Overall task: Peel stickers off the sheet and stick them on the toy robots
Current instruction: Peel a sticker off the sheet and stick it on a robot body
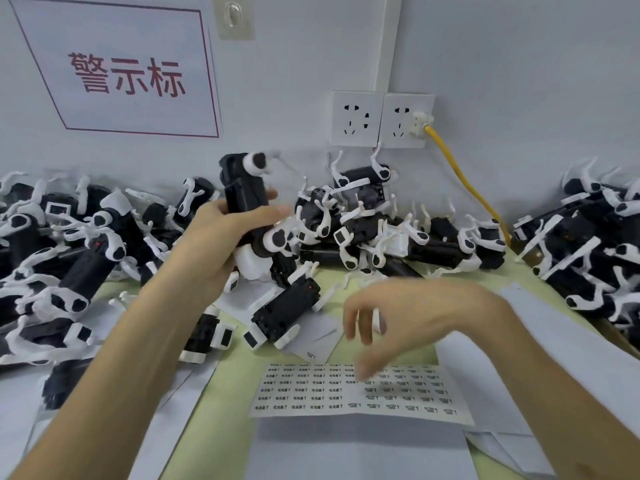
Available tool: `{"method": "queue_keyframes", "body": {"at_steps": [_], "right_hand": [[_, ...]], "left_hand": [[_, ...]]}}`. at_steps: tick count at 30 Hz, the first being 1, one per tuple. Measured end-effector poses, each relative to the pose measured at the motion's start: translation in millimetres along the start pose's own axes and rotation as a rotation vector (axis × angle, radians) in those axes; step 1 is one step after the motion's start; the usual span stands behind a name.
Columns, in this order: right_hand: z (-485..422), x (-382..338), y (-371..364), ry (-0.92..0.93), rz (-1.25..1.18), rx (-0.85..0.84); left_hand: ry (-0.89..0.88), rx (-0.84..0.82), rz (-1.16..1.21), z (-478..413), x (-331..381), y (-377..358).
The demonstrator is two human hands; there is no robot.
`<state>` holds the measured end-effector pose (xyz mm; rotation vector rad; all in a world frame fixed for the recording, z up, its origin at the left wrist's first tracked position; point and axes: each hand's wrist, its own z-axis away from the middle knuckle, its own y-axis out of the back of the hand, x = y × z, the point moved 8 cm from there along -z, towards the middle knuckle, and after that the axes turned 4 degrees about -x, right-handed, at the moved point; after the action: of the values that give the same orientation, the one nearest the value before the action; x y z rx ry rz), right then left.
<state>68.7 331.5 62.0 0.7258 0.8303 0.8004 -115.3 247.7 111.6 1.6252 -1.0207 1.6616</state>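
Stickers lay in printed rows on the sheet (311,393), which sat flat on the green table (221,427) right in front of us. Our left hand (221,244) had fingers and thumb wrapped round the black body of one toy robot (246,199), held up off the table and tilted, its white limbs poking out above and below the fist. Our right hand (408,317) hovered over the upper right part of the sheet, its fingers (363,327) drooping loosely and a little apart, the thumb low by the rows. That hand was blurred, so we could not tell whether it touched the paper or had a sticker pinched.

We judged the step to be fetching a sticker for the robot already in hand. The next move would call for catching one small label by its edge, lifting it without curling it onto itself, and carrying it across while the left hand turned a flat face of the body toward it. Nothing seemed to hold the sheet down, so it might lift with the label.

Heaps of robots (69,258) crowded the left, back and right of the table, and a spare robot (284,313) lay just beyond the sheet.
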Motion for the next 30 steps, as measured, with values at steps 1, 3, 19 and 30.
{"method": "queue_keyframes", "body": {"at_steps": [1, 3, 19, 30], "right_hand": [[-6.4, 2.5, -14.0, -0.059, 0.041, -0.077], [-20.3, 4.8, -31.1, -0.132, 0.081, -0.097], [42.5, -19.2, 62.0, 0.189, -0.103, 0.605], [56.1, -42.3, 71.1, 0.292, 0.079, 0.855]], "left_hand": [[-0.002, -0.016, 0.047, 0.4, 0.5, -1.6], [0.004, -0.034, 0.051, 0.1, -0.2, -3.2], [-0.178, -0.775, -0.556, 42.3, 5.2, -68.5], [0.025, -0.941, -0.544, 47.3, -7.0, -53.0]]}}
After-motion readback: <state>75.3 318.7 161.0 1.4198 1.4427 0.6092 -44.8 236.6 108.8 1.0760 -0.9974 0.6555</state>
